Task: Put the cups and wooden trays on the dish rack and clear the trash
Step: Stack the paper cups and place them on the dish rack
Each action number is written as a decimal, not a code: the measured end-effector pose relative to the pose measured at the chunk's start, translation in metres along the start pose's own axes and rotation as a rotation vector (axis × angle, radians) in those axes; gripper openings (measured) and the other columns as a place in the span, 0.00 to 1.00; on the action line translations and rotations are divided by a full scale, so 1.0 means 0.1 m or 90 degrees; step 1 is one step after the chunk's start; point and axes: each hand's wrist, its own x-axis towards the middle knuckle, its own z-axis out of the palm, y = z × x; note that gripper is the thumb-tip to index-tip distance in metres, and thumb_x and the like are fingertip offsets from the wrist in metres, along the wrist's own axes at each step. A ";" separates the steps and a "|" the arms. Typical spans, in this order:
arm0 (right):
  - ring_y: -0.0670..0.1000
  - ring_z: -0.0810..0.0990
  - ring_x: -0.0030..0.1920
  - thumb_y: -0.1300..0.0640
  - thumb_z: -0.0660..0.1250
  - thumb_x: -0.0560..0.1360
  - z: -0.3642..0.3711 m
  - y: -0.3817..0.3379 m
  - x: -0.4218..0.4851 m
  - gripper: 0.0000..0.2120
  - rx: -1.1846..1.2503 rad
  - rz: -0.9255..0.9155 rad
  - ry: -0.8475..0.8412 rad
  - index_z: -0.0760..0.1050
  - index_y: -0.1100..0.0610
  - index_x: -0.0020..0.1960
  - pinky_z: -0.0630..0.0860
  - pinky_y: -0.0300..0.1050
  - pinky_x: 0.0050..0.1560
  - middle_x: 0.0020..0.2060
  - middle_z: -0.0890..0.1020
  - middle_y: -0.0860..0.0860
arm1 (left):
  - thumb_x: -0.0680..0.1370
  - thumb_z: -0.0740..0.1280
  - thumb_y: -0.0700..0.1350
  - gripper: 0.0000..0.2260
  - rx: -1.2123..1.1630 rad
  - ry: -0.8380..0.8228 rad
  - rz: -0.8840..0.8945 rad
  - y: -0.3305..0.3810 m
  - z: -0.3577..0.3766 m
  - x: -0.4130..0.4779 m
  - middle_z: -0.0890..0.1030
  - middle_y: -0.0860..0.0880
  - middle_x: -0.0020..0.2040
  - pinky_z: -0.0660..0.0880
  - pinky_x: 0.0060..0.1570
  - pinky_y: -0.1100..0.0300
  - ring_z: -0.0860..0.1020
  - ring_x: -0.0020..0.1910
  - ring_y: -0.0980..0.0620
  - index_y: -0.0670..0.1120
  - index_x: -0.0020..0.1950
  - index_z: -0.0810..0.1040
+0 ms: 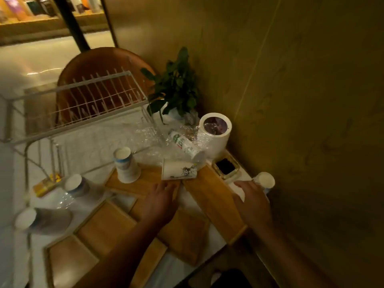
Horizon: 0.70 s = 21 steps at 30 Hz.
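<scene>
Empty, seemingly, left hand [160,197] and right hand [252,201] are reaching loose-fingered; dish rack [83,85] is standing bare, cups [126,168], wooden trays [216,196], trash [185,144] waiting.

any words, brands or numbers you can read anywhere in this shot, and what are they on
Nothing here reads clearly.
On the plastic bottle lying on its side: green and red label lettering, too blurred to read.
On the tipped paper cup: a black ink print, seemingly a drawing, no legible words.
On the yellow box: print too small and blurred.
On the shelf packages: too blurred.
</scene>
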 end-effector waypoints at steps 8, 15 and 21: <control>0.59 0.57 0.72 0.45 0.69 0.73 -0.29 0.24 0.41 0.34 -0.280 0.095 -0.038 0.59 0.44 0.75 0.69 0.53 0.65 0.73 0.62 0.54 | 0.80 0.61 0.48 0.25 0.195 -0.019 0.147 0.08 -0.06 0.79 0.60 0.40 0.78 0.54 0.77 0.43 0.55 0.78 0.38 0.48 0.77 0.60; 0.58 0.61 0.71 0.49 0.70 0.73 -0.23 0.58 0.56 0.37 -0.255 0.114 -0.107 0.55 0.40 0.76 0.70 0.50 0.64 0.74 0.60 0.53 | 0.79 0.63 0.46 0.23 0.273 -0.035 0.148 0.22 0.06 0.99 0.69 0.41 0.71 0.64 0.69 0.46 0.66 0.69 0.41 0.48 0.73 0.65; 0.56 0.65 0.68 0.53 0.69 0.75 -0.21 0.75 0.65 0.33 -0.222 0.072 -0.125 0.58 0.42 0.75 0.73 0.49 0.64 0.73 0.63 0.51 | 0.78 0.63 0.53 0.27 0.333 -0.044 0.116 0.29 0.18 1.04 0.74 0.42 0.66 0.65 0.63 0.47 0.70 0.64 0.42 0.46 0.76 0.63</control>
